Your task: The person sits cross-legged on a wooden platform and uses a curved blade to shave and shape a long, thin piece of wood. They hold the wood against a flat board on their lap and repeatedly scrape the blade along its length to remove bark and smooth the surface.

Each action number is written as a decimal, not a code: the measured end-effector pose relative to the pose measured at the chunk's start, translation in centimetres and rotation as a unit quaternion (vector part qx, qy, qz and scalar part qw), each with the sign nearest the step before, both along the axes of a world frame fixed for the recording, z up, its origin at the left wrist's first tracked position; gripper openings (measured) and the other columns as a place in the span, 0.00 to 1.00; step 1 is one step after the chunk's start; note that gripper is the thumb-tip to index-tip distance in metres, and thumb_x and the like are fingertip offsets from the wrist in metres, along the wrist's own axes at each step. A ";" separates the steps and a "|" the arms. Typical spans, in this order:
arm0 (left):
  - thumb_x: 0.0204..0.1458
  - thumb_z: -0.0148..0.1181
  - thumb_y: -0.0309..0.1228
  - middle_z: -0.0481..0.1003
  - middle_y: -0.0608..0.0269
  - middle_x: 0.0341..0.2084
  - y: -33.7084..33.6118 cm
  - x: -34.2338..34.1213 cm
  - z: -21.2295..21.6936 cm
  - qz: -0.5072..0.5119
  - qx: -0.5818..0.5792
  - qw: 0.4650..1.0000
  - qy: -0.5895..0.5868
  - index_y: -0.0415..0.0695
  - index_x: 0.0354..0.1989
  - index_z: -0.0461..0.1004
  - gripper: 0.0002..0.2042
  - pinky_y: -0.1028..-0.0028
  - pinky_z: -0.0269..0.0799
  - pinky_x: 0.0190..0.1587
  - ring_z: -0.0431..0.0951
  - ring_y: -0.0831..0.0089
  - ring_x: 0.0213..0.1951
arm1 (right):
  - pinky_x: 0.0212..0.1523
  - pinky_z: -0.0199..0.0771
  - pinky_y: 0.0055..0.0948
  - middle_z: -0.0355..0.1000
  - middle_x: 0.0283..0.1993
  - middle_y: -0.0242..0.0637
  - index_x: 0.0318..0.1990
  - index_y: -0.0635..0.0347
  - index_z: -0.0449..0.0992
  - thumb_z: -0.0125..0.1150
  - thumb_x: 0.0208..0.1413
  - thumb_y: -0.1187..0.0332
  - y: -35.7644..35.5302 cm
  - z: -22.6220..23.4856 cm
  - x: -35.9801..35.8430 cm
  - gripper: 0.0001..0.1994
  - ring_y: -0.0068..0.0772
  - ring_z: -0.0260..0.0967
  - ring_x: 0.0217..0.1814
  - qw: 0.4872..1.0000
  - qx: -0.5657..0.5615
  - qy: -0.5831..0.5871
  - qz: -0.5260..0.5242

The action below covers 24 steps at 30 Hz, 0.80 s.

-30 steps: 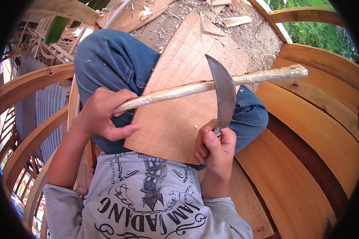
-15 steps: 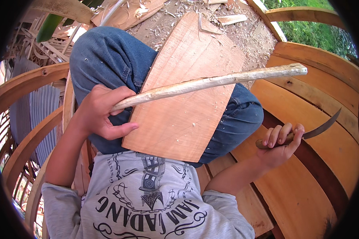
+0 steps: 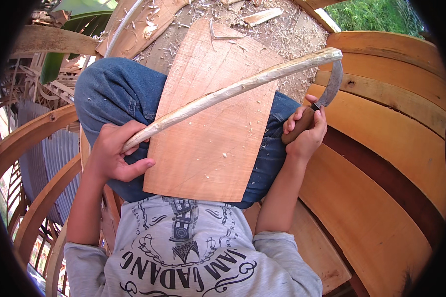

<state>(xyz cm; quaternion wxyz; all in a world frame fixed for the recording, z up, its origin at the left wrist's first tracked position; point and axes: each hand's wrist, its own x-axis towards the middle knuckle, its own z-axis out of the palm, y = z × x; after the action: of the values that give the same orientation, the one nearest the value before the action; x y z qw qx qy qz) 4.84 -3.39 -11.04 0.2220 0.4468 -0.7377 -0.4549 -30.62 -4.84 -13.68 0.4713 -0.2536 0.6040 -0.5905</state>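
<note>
Head: left hand (image 3: 118, 152) holds a stick (image 3: 233, 92), right hand (image 3: 309, 138) a knife (image 3: 332, 86) (curved).

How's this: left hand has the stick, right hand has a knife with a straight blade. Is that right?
Not quite: the head view shows a curved blade, not a straight one. The left hand has the stick, the right hand the knife.

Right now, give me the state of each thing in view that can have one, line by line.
Left hand: gripping the stick's near end, thumb apart
Right hand: closed around the knife's handle
Stick: pale, slanting above the board
Curved knife: blade bare, by the stick's far end; contact unclear
Board: lying across the lap, dotted with chips
</note>
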 end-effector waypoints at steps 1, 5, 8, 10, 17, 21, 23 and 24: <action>0.35 0.69 0.37 0.60 0.68 0.09 -0.2 -0.1 0.2 -0.009 0.002 1.000 -0.007 0.37 0.35 0.73 0.21 0.77 0.56 0.17 0.63 0.77 0.11 | 0.14 0.59 0.22 0.61 0.21 0.36 0.47 0.67 0.65 0.35 0.60 0.64 -0.2 0.0 -0.1 0.17 0.23 0.57 0.15 1.000 0.008 0.001 0.010; 0.44 0.62 0.45 0.59 0.68 0.09 -0.2 -0.5 0.3 0.009 0.030 0.999 -0.006 0.37 0.32 0.72 0.20 0.78 0.55 0.17 0.61 0.77 0.11 | 0.14 0.59 0.20 0.63 0.22 0.35 0.50 0.67 0.65 0.43 0.62 0.65 -0.5 -0.5 -0.3 0.15 0.21 0.59 0.15 0.999 0.008 0.021 0.045; 0.52 0.48 0.55 0.56 0.70 0.08 0.1 -1.4 0.2 0.041 0.016 0.999 0.003 0.38 0.27 0.69 0.26 0.78 0.52 0.18 0.57 0.79 0.11 | 0.14 0.60 0.17 0.65 0.24 0.32 0.49 0.69 0.69 0.51 0.60 0.69 -0.6 -0.7 -0.3 0.14 0.17 0.60 0.17 0.997 -0.004 0.050 0.053; 0.53 0.48 0.55 0.56 0.70 0.08 0.0 -1.5 0.2 0.038 0.031 0.999 0.006 0.38 0.27 0.69 0.27 0.77 0.52 0.18 0.58 0.79 0.11 | 0.15 0.61 0.16 0.66 0.25 0.32 0.48 0.69 0.71 0.56 0.57 0.71 -0.7 -0.7 -0.5 0.14 0.15 0.61 0.18 0.996 -0.011 0.071 0.060; 0.60 0.46 0.34 0.60 0.67 0.11 -0.4 -2.5 2.5 0.053 0.162 0.985 -0.024 0.36 0.30 0.69 0.13 0.78 0.53 0.19 0.59 0.80 0.14 | 0.15 0.62 0.18 0.68 0.25 0.33 0.49 0.69 0.71 0.52 0.59 0.66 -0.5 -0.6 -1.1 0.15 0.18 0.62 0.19 0.997 -0.046 -0.056 0.036; 0.62 0.42 0.32 0.59 0.69 0.11 -0.3 -3.6 3.4 0.075 0.198 0.975 -0.063 0.37 0.30 0.67 0.13 0.78 0.52 0.19 0.56 0.82 0.15 | 0.19 0.65 0.17 0.67 0.27 0.33 0.53 0.67 0.68 0.52 0.60 0.66 -0.2 -2.3 -1.5 0.18 0.18 0.63 0.23 0.990 -0.045 0.123 0.057; 0.63 0.39 0.43 0.56 0.72 0.09 0.2 -4.2 3.2 0.089 0.167 0.979 -0.073 0.39 0.30 0.67 0.19 0.81 0.47 0.16 0.54 0.85 0.13 | 0.30 0.65 0.11 0.71 0.34 0.28 0.48 0.68 0.70 0.60 0.53 0.75 0.1 -1.9 -0.7 0.15 0.13 0.65 0.35 0.992 -0.083 0.086 0.044; 0.63 0.38 0.43 0.56 0.72 0.10 0.4 -4.7 3.5 0.093 0.170 0.979 -0.064 0.39 0.31 0.67 0.19 0.81 0.47 0.16 0.54 0.85 0.13 | 0.30 0.65 0.11 0.71 0.35 0.28 0.48 0.67 0.70 0.60 0.53 0.76 0.3 -1.9 -0.4 0.15 0.13 0.65 0.35 0.988 -0.100 0.108 0.057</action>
<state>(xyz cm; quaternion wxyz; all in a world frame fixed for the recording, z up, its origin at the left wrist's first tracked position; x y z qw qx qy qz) 0.12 -2.97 -7.58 0.1361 0.5733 -0.6171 -0.5215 -31.02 -4.54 -15.54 0.4089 -0.3952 0.5740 -0.5892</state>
